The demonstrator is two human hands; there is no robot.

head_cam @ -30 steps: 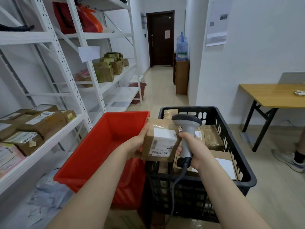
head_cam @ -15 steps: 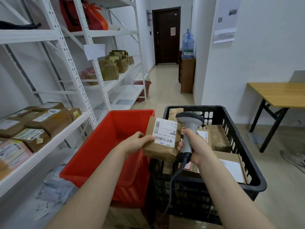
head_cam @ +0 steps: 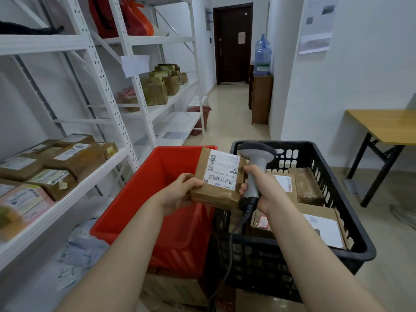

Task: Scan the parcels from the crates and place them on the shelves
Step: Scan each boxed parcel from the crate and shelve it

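My left hand [head_cam: 177, 194] grips a small brown cardboard parcel [head_cam: 216, 197] by its left side, white barcode label facing up. My right hand [head_cam: 264, 190] holds a grey barcode scanner [head_cam: 256, 163] by its handle, right beside the parcel, head pointing left over the label. Both hover between a red crate [head_cam: 139, 199] and a black crate [head_cam: 351, 199]. The black crate holds several brown parcels [head_cam: 308, 185]. The white shelves [head_cam: 74, 188] on the left carry several labelled parcels [head_cam: 74, 158].
More brown packages [head_cam: 155, 91] sit on a farther shelf bay. A wooden table [head_cam: 387, 127] stands at right, a cabinet with a water bottle [head_cam: 262, 57] near a dark door [head_cam: 231, 43]. Plastic mailers [head_cam: 83, 248] lie under the shelf. Cardboard boxes [head_cam: 177, 291] sit beneath the crates.
The parcel has been turned in my left hand so its large barcode label faces up. The scanner stayed beside it. My view shifted slightly left.
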